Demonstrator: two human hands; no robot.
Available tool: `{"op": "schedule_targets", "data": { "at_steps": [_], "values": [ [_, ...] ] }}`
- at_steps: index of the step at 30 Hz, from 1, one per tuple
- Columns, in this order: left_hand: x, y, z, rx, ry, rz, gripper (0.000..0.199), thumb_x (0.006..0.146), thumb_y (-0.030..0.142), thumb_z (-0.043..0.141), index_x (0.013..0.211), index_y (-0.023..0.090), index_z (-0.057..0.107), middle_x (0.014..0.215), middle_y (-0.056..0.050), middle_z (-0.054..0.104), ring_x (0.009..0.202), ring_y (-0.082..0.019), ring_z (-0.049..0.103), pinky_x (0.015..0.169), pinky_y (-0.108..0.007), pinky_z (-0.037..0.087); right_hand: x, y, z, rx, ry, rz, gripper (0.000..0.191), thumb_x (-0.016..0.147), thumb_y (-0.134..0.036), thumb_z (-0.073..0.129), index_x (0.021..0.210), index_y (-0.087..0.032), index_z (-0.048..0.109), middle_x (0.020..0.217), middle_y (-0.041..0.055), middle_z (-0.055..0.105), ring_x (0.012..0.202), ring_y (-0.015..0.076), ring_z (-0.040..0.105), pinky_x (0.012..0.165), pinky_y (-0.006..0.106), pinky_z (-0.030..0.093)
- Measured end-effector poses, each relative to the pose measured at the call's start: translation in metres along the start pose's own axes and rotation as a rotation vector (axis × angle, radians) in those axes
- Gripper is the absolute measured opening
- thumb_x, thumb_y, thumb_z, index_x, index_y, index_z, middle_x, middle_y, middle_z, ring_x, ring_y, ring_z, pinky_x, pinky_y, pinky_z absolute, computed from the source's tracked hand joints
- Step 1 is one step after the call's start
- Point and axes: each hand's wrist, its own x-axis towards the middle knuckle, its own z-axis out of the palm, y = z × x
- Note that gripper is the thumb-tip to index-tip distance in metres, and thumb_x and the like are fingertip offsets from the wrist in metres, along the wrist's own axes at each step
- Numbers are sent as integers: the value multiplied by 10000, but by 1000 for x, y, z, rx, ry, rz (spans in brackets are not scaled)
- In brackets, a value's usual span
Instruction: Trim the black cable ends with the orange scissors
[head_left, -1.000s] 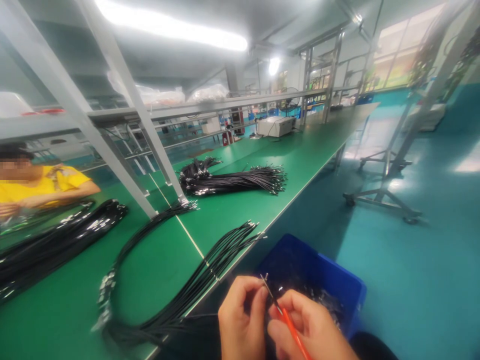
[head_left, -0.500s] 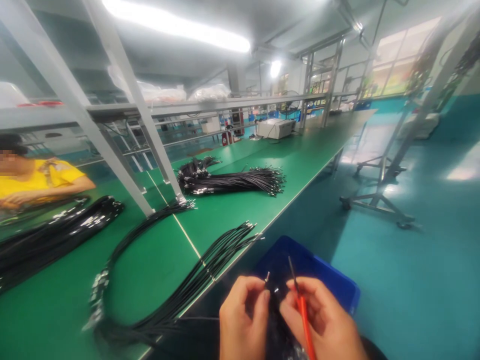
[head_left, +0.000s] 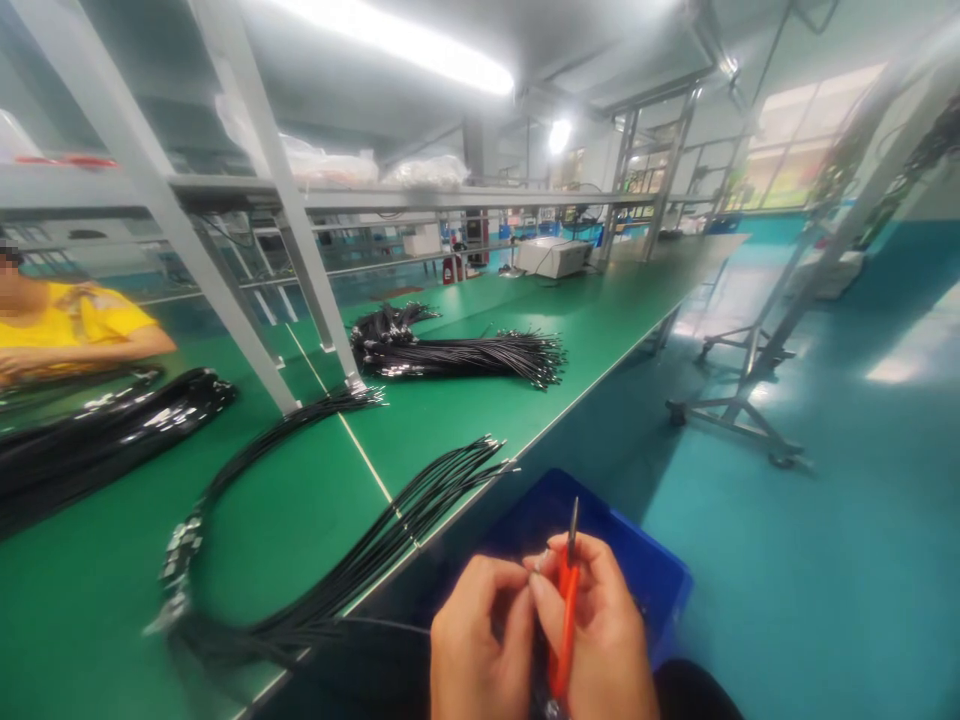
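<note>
My left hand [head_left: 484, 625] is closed in a pinch on the end of a thin black cable [head_left: 386, 625] that runs in from the left. Beside it, my right hand [head_left: 600, 620] holds a red-handled tool [head_left: 568, 610] with its dark tip pointing up. The fingertips of both hands meet around a small pale piece [head_left: 537, 566], partly hidden by the fingers. On the green table, a curved bundle of black cables [head_left: 420, 510] with silvery ends lies to the left of my hands.
Below my hands stands a blue bin [head_left: 645, 560]. More black cables [head_left: 465, 358] lie farther back on the green table [head_left: 285, 510]. A person in yellow [head_left: 82, 320] sits at the left behind another bundle [head_left: 150, 420]. A wheeled metal frame [head_left: 742, 400] stands at the right.
My right hand has moved left, and its fingertips now meet those of my left hand. The red-handled tool has come with it and stands more upright. The view has shifted slightly.
</note>
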Motion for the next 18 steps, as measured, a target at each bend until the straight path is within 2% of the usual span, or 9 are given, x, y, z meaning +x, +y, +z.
{"op": "schedule_targets", "data": {
  "at_steps": [3, 5, 8, 14, 16, 18],
  "values": [
    [3, 0, -3, -38, -4, -36, 129, 796, 254, 563, 710, 208, 648, 667, 5, 671, 611, -152, 613, 567, -217, 464, -1, -2, -1, 36, -20, 26, 277, 648, -257, 689, 892, -246, 561, 742, -21, 651, 758, 192, 660, 609, 256, 487],
    [5, -1, -7, -56, -53, -55, 112, 786, 244, 570, 715, 201, 646, 668, 2, 670, 604, -154, 609, 558, -217, 465, 1, -3, -3, 41, -22, 21, 299, 647, -272, 699, 908, -244, 557, 747, -16, 659, 772, 197, 657, 611, 260, 477],
    [8, -6, -12, -89, -149, -89, 97, 777, 232, 593, 707, 185, 639, 639, 2, 651, 580, -147, 583, 554, -216, 458, 5, -6, -6, 22, -18, 17, 319, 641, -276, 725, 906, -246, 551, 732, -22, 663, 727, 178, 634, 592, 251, 458],
    [13, -11, -17, -302, -213, -233, 130, 748, 269, 663, 689, 163, 617, 613, 18, 615, 574, -121, 534, 550, -194, 425, 8, -19, -9, 8, -62, 47, 352, 610, -326, 797, 874, -241, 580, 696, -33, 643, 654, 129, 570, 602, 219, 438],
    [15, -10, -18, -355, -210, -257, 157, 739, 291, 681, 684, 159, 615, 604, 25, 604, 572, -111, 523, 547, -184, 417, 10, -25, -14, 25, -185, 91, 355, 592, -357, 819, 844, -228, 605, 661, -35, 611, 614, 109, 529, 569, 200, 415],
    [17, -8, -21, -394, -194, -267, 171, 727, 299, 701, 680, 156, 619, 600, 28, 603, 571, -104, 518, 550, -179, 413, 15, -30, -22, 77, -423, 204, 374, 576, -431, 816, 811, -203, 634, 618, -23, 584, 540, 91, 468, 503, 191, 377]
  ]
}}
